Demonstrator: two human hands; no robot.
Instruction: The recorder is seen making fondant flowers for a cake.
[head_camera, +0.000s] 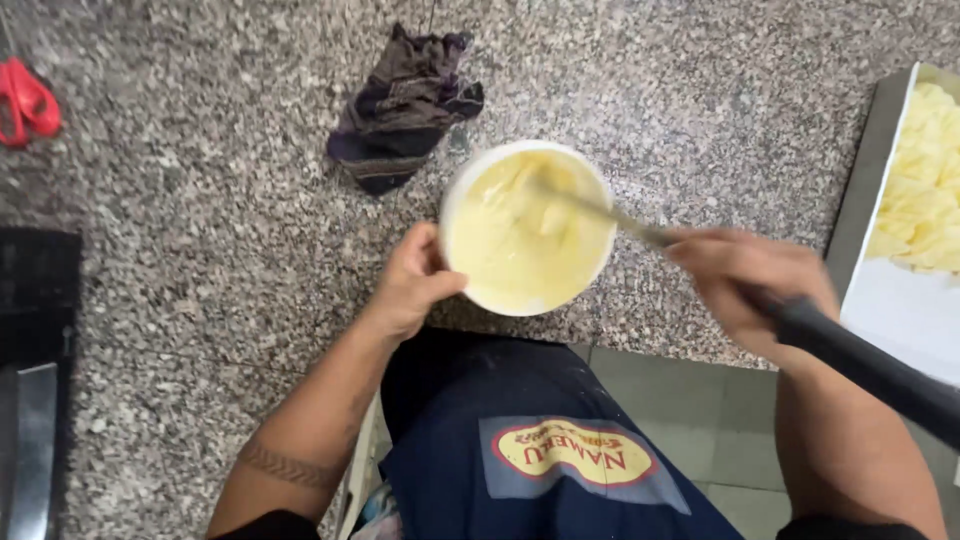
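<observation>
Pale yellow batter fills a round white bowl (527, 228), which sits at the near edge of the speckled granite counter (200, 200), directly in front of us.

Left hand (413, 280): we note the grip closed around the bowl's left rim, thumb lying over the edge, fingers against the outer wall.

Right hand (745, 285): blurred by motion. We see its grip wrapped around the dark handle of a long utensil (600, 208). The metal shaft crosses the bowl's right rim and its end sits in the batter, near the middle of the bowl. We cannot tell the shape of the utensil's working end; it is smeared and partly covered by the mix.

Surroundings:
- Dark crumpled cloth (405, 105) lies on the counter just beyond the bowl, up and to the left, apart from it.
- Red object (25, 100) at the far left edge, cut off by the frame; kind not discernible.
- Metal tray (860, 180) at the right edge, holding pale yellow pieces (925, 190) at its far end, its nearer part bare and white.
- Dark flat item (38, 300) at the left edge, well apart from the bowl.
- Navy apron (530, 440) with a red and yellow oval patch shows below the counter edge.
</observation>
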